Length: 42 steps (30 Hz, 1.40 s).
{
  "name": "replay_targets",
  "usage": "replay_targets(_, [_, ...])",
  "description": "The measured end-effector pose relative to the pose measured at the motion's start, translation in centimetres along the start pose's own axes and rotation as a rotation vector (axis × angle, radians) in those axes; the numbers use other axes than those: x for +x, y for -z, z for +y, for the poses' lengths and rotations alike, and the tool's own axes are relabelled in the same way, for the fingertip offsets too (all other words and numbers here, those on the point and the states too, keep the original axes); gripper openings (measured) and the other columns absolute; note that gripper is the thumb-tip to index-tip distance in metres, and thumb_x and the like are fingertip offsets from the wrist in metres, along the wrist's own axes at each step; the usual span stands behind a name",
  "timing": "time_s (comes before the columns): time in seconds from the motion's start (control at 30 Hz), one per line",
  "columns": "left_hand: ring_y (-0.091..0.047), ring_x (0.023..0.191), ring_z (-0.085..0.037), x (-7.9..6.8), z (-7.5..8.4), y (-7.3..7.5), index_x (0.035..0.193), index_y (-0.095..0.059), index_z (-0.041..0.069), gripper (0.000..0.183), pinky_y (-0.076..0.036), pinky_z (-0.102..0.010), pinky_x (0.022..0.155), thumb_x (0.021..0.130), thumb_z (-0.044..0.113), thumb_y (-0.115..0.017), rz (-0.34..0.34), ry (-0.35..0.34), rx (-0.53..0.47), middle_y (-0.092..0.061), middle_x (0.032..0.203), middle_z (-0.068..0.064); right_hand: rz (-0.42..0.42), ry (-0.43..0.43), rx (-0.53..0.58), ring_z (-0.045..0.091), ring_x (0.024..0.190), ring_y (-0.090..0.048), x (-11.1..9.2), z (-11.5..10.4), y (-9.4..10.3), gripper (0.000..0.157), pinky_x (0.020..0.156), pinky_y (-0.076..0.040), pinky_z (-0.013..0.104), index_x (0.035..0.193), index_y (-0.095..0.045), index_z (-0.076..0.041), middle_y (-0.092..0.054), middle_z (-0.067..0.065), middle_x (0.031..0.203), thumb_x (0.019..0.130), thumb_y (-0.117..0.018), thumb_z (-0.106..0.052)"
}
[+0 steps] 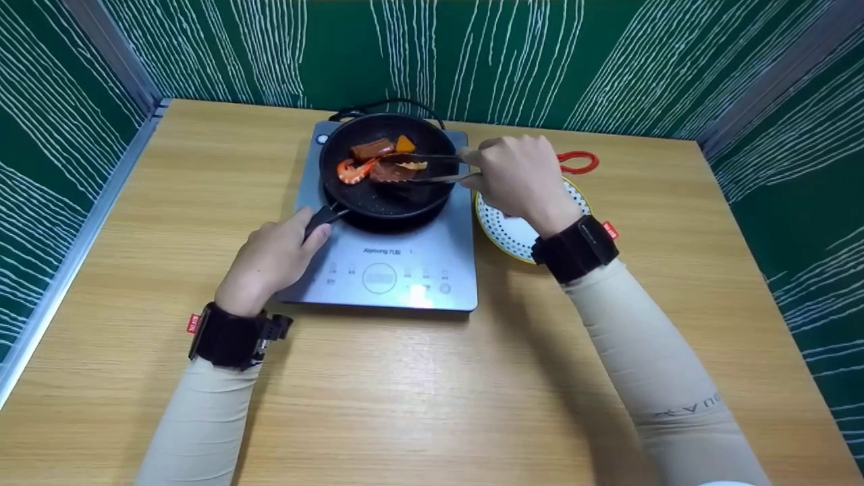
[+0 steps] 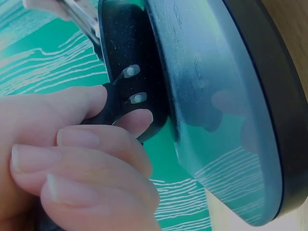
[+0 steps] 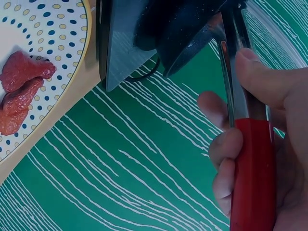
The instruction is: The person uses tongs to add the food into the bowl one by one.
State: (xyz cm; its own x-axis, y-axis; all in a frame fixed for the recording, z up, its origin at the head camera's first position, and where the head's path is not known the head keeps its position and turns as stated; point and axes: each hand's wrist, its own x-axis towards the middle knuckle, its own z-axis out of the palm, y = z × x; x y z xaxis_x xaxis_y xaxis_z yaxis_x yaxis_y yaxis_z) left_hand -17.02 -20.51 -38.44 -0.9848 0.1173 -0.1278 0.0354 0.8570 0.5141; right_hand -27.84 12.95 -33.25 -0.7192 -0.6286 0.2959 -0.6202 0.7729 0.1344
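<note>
My left hand (image 1: 273, 253) grips the black handle (image 1: 322, 219) of a frying pan (image 1: 398, 201). In the left wrist view, two rivets (image 2: 138, 97) show where the handle meets the pan. My right hand (image 1: 516, 175) holds metal tongs (image 1: 442, 179) with red grips (image 3: 252, 168), and their scalloped tips are down in the pan. Between the tips lies a brown chunk of food (image 1: 390, 173). Beside it are an orange shrimp (image 1: 351, 173), another brown chunk (image 1: 371, 148) and a small orange piece (image 1: 405, 143).
Under the pan is a grey induction cooker (image 1: 351, 253), its black cord (image 1: 405, 101) behind. Right of it, partly beneath my right hand, stands a dotted plate (image 1: 503, 233); in the right wrist view reddish meat pieces (image 3: 26, 72) lie on it. Green walls (image 1: 351, 54) enclose the wooden table (image 1: 378, 391).
</note>
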Motion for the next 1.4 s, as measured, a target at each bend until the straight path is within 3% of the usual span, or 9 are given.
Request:
replay_targets(0.27, [-0.050, 0.072, -0.030, 0.1, 0.1, 0.0, 0.113, -0.050, 0.010, 0.031, -0.032, -0.038, 0.061, 0.116, 0.041, -0.042, -0.005, 0.003, -0.007, -0.040, 0.081, -0.007, -0.004, 0.022, -0.002, 0.025, 0.054, -0.045, 0.2, 0.0, -0.5, 0.042, 0.049, -0.037, 0.039, 0.132, -0.076, -0.014, -0.063, 0.009, 0.077, 0.097, -0.081, -0.036])
replay_targets(0.67, [-0.052, 0.075, -0.031, 0.2, 0.4, 0.2, 0.117, -0.050, 0.011, 0.031, -0.032, -0.039, 0.064, 0.115, 0.041, -0.044, -0.021, 0.021, -0.014, -0.042, 0.084, -0.008, 0.001, 0.002, 0.011, 0.028, 0.055, -0.047, -0.8, 0.6, -0.1, 0.043, 0.050, -0.034, 0.037, 0.134, -0.075, -0.016, -0.063, 0.010, 0.078, 0.096, -0.082, -0.035])
replay_targets(0.9, [-0.051, 0.075, -0.032, 0.1, 0.2, 0.1, 0.116, -0.050, 0.010, 0.032, -0.032, -0.039, 0.064, 0.116, 0.040, -0.043, -0.008, 0.013, -0.004, -0.041, 0.083, -0.008, 0.031, 0.016, -0.010, 0.029, 0.055, -0.050, -1.2, 0.6, -0.3, 0.028, 0.049, -0.040, 0.040, 0.116, -0.081, -0.012, -0.067, 0.010, 0.077, 0.097, -0.080, -0.032])
replay_targets(1.1, [-0.051, 0.074, -0.031, 0.1, 0.0, 0.0, 0.116, -0.050, 0.010, 0.031, -0.032, -0.039, 0.063, 0.116, 0.040, -0.043, -0.007, 0.016, -0.014, -0.042, 0.082, -0.008, 0.039, 0.005, 0.012, 0.028, 0.055, -0.049, -1.1, 0.3, -0.8, 0.033, 0.049, -0.037, 0.039, 0.125, -0.079, -0.014, -0.068, 0.011, 0.079, 0.097, -0.081, -0.031])
replay_targets(1.4, [-0.051, 0.073, -0.030, 0.1, 0.1, 0.0, 0.114, -0.050, 0.010, 0.031, -0.032, -0.038, 0.062, 0.115, 0.040, -0.044, -0.001, 0.018, -0.012, -0.042, 0.082, -0.007, 0.030, -0.012, 0.054, 0.027, 0.055, -0.049, -1.6, 0.4, -0.8, 0.037, 0.049, -0.034, 0.036, 0.127, -0.078, -0.012, -0.070, 0.011, 0.083, 0.098, -0.080, -0.035])
